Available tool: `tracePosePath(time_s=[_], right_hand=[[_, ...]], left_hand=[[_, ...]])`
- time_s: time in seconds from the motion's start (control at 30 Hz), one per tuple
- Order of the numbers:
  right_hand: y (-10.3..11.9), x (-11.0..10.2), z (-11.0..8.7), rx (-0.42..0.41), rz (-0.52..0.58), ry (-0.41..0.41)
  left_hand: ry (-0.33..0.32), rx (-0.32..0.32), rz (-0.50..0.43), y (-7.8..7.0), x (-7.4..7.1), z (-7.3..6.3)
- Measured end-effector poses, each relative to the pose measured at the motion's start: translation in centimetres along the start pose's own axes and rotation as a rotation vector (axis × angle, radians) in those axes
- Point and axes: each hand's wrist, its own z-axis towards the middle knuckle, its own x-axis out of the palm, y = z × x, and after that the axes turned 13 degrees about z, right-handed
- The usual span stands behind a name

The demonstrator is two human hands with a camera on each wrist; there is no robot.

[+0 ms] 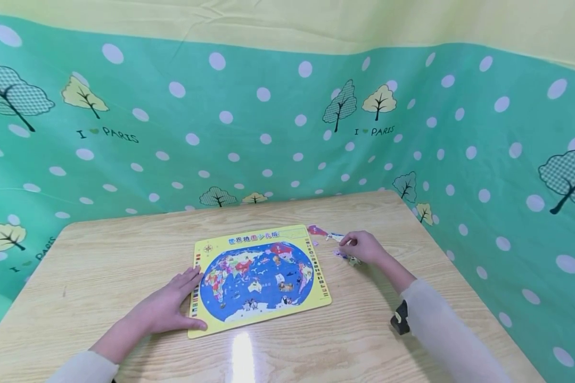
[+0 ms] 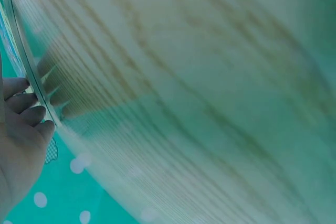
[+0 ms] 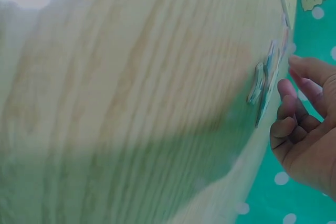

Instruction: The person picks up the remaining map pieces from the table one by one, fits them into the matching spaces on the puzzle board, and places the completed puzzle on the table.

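Resting at the L edge of the kids' world-map puzzle board [image 1: 292, 233], the left hand [image 1: 172, 304] has its fingers extended, tips on the yellow border, thumb by the bottom-L corner; it isn't wrapped around anything. Board lies flat on the wood-grain tabletop [image 1: 134, 250], slightly askew. Right hand [image 1: 366, 247] is over a small cluster of loose pcs just beyond the board's R side: thumb & index close tog., other fingers bent. Can't tell if a pc is pinched btwn the tips; none shows clearly there in the head or R wrist view.

Loose pcs: a red puzzle piece [image 1: 317, 230] by the board's top-R corner, a white-and-blue piece [image 1: 334, 237] next to the fingertips, a purple piece [image 1: 339, 254] nearer the wearer, plus a greenish piece [image 1: 354, 261] partly under the hand. From the R wrist they look thin & flat; can't tell if any overlap.

Handling, best guess: pcs prob. v. light, stiff card or thin wood, so hard to get under when flat. Best hold = thumb + index on opposite edges at the widest part, since narrow bits may bend or chip. Board prob. light & rigid too, w/ a smooth face; could skid on the shiny tabletop if nudged. Take it by the border, w/ pressure off the map area so nothing pops out.
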Motion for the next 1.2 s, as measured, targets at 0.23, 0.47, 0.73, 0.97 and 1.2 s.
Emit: tracePosePath(time_s=[0.23, 0.47, 0.73, 0.97, 1.2], right_hand=[[-0.66, -0.06, -0.07, 0.009, -0.039, 0.009], [-0.73, 0.01, -0.32, 0.015, -0.036, 0.024], [-0.93, 0.16, -0.28, 0.010, -0.038, 0.045], [-1.00, 0.39, -0.23, 0.011, -0.052, 0.049], [-0.69, 0.63, -0.30, 0.003, -0.038, 0.061]], left_hand=[[-0.001, 0.002, 0.003, -0.08, -0.18, -0.04], [-0.005, 0.006, 0.002, 0.03, -0.09, -0.03], [-0.010, 0.001, -0.007, 0.00, -0.28, 0.01], [-0.001, 0.000, -0.014, -0.11, -0.31, -0.08], [0.001, -0.003, -0.020, -0.15, -0.22, -0.14]])
